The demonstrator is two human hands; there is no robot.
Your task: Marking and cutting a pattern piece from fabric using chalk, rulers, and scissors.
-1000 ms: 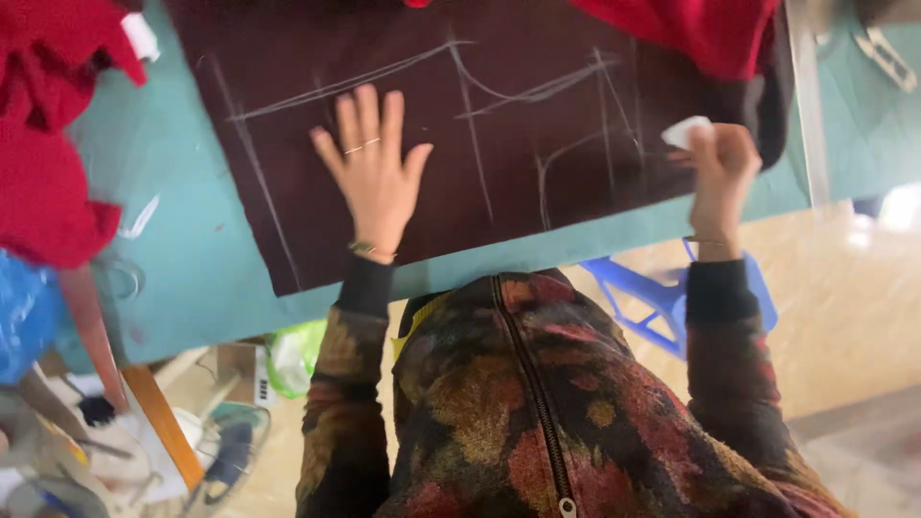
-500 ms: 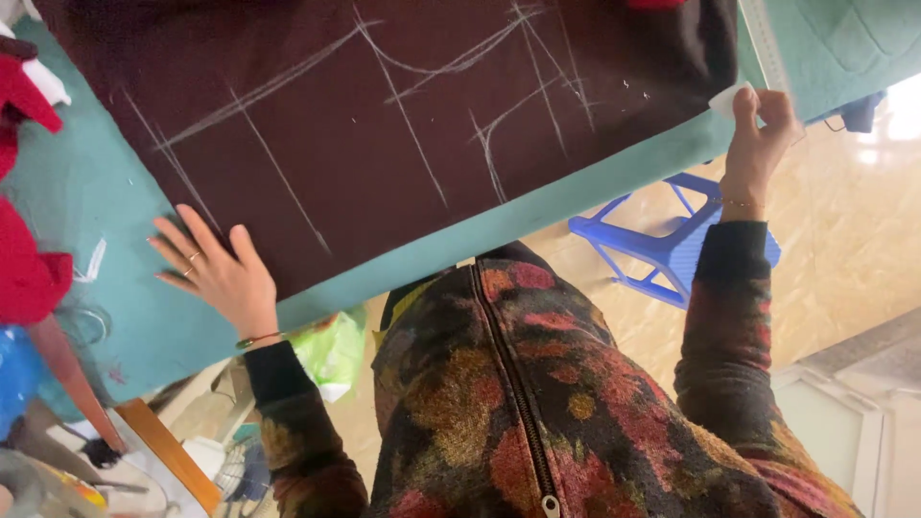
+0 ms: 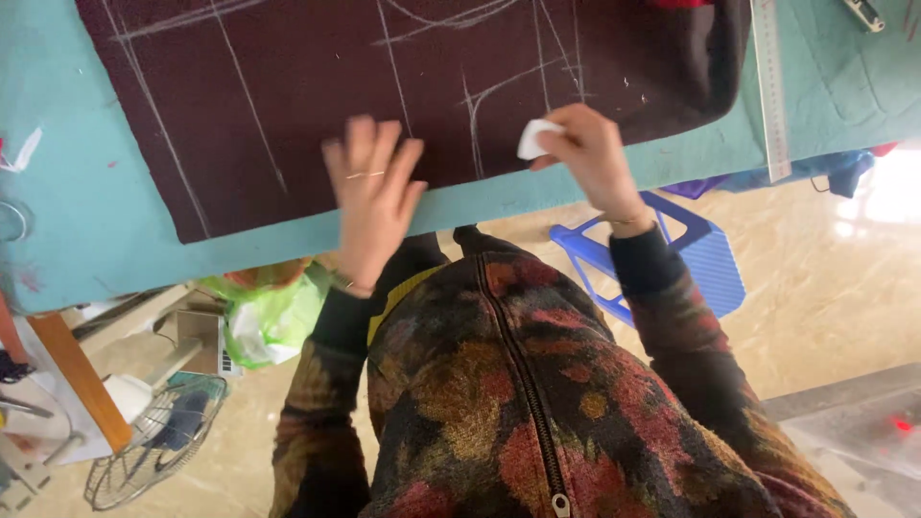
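Observation:
A dark maroon cloth marked with white chalk lines lies flat on a teal-covered table. My left hand rests flat with fingers spread on the cloth's near edge. My right hand pinches a small white piece of tailor's chalk against the cloth, just right of a curved chalk line. Both sleeves are dark cuffs under a patterned zip jacket.
A long metal ruler lies on the table at the right. A blue plastic stool stands below the table edge. A green plastic bag, a floor fan and a wooden table leg sit at lower left.
My left hand has swept right from the table's left part onto the cloth's near edge. My right hand with the chalk has come left from the cloth's right edge to the chalk lines.

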